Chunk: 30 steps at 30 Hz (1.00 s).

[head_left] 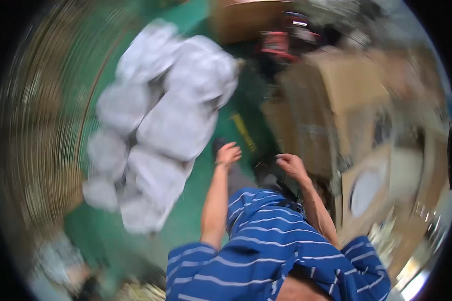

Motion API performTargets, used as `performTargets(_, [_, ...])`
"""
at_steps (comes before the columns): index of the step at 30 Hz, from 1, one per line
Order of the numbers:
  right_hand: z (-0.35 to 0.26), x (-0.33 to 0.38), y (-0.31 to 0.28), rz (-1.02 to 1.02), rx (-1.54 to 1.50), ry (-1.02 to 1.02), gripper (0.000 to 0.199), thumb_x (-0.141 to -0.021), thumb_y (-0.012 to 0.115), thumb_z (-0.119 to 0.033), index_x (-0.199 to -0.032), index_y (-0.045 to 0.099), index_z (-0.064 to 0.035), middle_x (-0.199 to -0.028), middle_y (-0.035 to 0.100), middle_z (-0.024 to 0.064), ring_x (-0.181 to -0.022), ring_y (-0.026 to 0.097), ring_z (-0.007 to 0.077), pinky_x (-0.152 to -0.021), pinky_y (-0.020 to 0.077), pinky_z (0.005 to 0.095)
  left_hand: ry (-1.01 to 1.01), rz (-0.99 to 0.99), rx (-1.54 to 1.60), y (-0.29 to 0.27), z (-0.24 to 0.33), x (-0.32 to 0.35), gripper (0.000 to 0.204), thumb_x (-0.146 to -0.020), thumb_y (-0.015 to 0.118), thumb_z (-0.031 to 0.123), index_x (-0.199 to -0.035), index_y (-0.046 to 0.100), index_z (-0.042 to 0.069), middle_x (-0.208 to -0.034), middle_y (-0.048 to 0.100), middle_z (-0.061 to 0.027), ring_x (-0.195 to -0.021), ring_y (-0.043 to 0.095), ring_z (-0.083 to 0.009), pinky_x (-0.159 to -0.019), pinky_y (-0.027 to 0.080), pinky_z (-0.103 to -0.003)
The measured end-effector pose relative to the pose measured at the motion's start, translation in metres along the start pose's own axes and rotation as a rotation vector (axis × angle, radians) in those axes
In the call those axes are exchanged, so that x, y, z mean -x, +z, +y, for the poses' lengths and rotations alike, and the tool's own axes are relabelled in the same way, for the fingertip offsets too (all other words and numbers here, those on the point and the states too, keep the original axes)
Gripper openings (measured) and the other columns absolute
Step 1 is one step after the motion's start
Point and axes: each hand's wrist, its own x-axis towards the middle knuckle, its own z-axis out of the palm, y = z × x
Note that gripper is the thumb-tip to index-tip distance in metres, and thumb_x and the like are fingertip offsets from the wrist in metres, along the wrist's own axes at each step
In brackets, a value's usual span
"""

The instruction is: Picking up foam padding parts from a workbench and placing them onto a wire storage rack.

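My left hand (228, 154) hangs in front of my body above the green floor (201, 193), fingers slightly bent and apart, with nothing seen in it. Beside it, my right hand (292, 166) is loosely curled near the stacked cardboard boxes (306, 125), and nothing shows between its fingers. Neither hand visibly touches anything. Nearest on the left lies a large group of white wrapped bundles (178, 123), packed side by side on the floor. Motion blur softens their details.
Flat brown sheets in a tall stack (45, 150) line the left side. At the far end stands an open cardboard box (246, 22), with a red and black object (276, 44) near it. A yellow strip (243, 131) marks the floor. Another person (68, 266) is partly visible lower left.
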Motion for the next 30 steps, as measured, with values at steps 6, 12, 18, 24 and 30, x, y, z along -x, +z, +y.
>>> performTargets(6, [0.059,0.042,-0.039,0.317,-0.028,0.033,0.037,-0.078,0.060,-0.030,-0.106,0.076,-0.0135,-0.103,0.074,0.0167,-0.096,0.070,0.0385,-0.086,0.0560,0.0475,-0.161,-0.034,-0.139,0.024,0.009,0.002,0.055,-0.095,0.060,0.004,-0.147,0.042,0.006,-0.132,0.060,-0.0246,-0.104,0.068,-0.0370,-0.089,0.059,-0.048])
performTargets(12, [0.130,0.069,-0.051,0.587,-0.348,0.026,0.035,-0.081,0.062,-0.025,-0.108,0.074,-0.0060,-0.098,0.073,0.0206,-0.094,0.070,0.0392,-0.083,0.0553,0.0498,-0.192,-0.057,-0.675,0.056,0.001,-0.024,0.049,-0.099,0.055,0.018,-0.145,0.043,0.004,-0.126,0.061,-0.0237,-0.103,0.067,-0.0403,-0.084,0.059,-0.053])
performTargets(18, [0.167,0.095,-0.055,0.679,-0.441,0.151,0.035,-0.082,0.062,-0.027,-0.109,0.075,-0.0084,-0.097,0.074,0.0195,-0.091,0.071,0.0391,-0.082,0.0561,0.0490,-0.279,-0.270,-0.677,0.135,0.029,-0.038,0.046,-0.098,0.056,0.017,-0.141,0.046,0.002,-0.124,0.061,-0.0255,-0.104,0.066,-0.0435,-0.087,0.058,-0.056])
performTargets(24, [0.232,0.130,-0.096,1.067,-0.376,0.410,0.024,-0.082,0.063,-0.031,-0.089,0.073,-0.0108,-0.087,0.071,0.0155,-0.085,0.068,0.0382,-0.075,0.0545,0.0527,-0.112,-0.355,-0.833,0.233,0.026,-0.009,0.049,-0.088,0.071,0.004,-0.132,0.053,0.001,-0.107,0.067,-0.0162,-0.090,0.070,-0.0292,-0.076,0.062,-0.045])
performTargets(30, [0.402,0.169,-0.210,1.631,-0.031,0.705,0.029,-0.080,0.075,-0.027,-0.100,0.069,-0.0064,-0.097,0.065,0.0182,-0.095,0.062,0.0378,-0.079,0.0509,0.0499,-0.011,-0.525,-1.125,0.335,-0.013,0.045,0.044,-0.095,0.067,0.011,-0.136,0.053,0.001,-0.118,0.067,-0.0148,-0.103,0.068,-0.0236,-0.085,0.060,-0.039])
